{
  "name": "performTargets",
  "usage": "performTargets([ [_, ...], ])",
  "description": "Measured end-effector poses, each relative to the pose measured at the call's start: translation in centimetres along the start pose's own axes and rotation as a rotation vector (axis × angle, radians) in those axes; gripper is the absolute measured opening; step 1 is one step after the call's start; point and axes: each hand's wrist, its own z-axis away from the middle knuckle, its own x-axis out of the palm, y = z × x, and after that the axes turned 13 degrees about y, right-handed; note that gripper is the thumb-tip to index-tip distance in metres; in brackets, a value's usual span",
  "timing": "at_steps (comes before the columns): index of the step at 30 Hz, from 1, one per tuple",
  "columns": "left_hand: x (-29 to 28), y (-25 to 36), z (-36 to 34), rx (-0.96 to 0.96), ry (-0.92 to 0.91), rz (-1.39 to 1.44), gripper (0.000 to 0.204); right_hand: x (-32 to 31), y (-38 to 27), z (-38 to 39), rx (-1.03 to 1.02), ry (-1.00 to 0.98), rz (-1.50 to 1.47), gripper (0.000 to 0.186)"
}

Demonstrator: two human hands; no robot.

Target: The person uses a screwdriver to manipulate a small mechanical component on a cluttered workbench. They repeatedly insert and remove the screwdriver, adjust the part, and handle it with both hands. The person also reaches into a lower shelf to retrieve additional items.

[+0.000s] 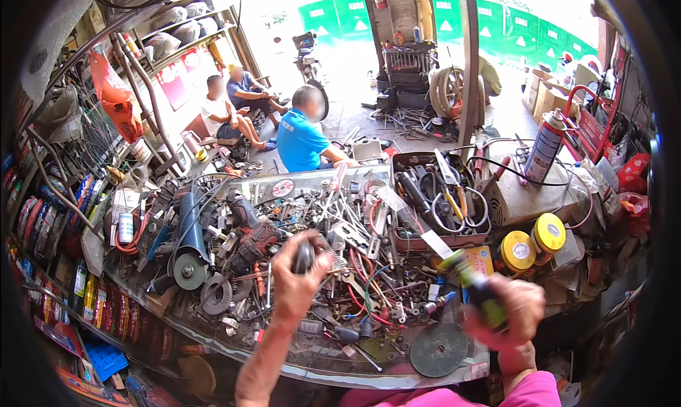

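My right hand (516, 309) is wrapped around the green-and-black handle of a long, flat-bladed tool (418, 226), whose pale blade points up and left over the bench. Motion blurs the handle, so I cannot tell the tool's exact kind. Raised over the clutter, my left hand (301, 271) pinches a small dark rounded object (304, 256), its kind unclear. Just left of that hand lies a red-and-black cordless drill (257, 240). A dark green grinding disc (438, 350) lies flat near the bench's front edge, left of my right forearm.
The bench (298, 368) is heaped with loose metal parts and wires. An angle grinder (190, 237) lies at left, a tool case (440, 240) at back right. Yellow-lidded cans (518, 252) and a spray can (546, 146) stand at right. A person in blue (301, 141) sits beyond.
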Motion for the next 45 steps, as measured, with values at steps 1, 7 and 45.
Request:
performTargets([
  [1,0.7,1.1,-1.8,0.109,-0.058,-0.031,0.036,-2.1,0.3,1.2,0.126,0.006,0.198,0.057],
  [7,12.0,7.9,-11.6,0.156,-0.282,0.085,0.050,-14.4,2.6,5.2,0.520,0.199,0.491,0.044],
  [45,6.0,7.5,6.1,0.069,-0.594,0.233,0.047,12.8,23.4,-20.9,0.109,-0.203,-0.148,0.043],
])
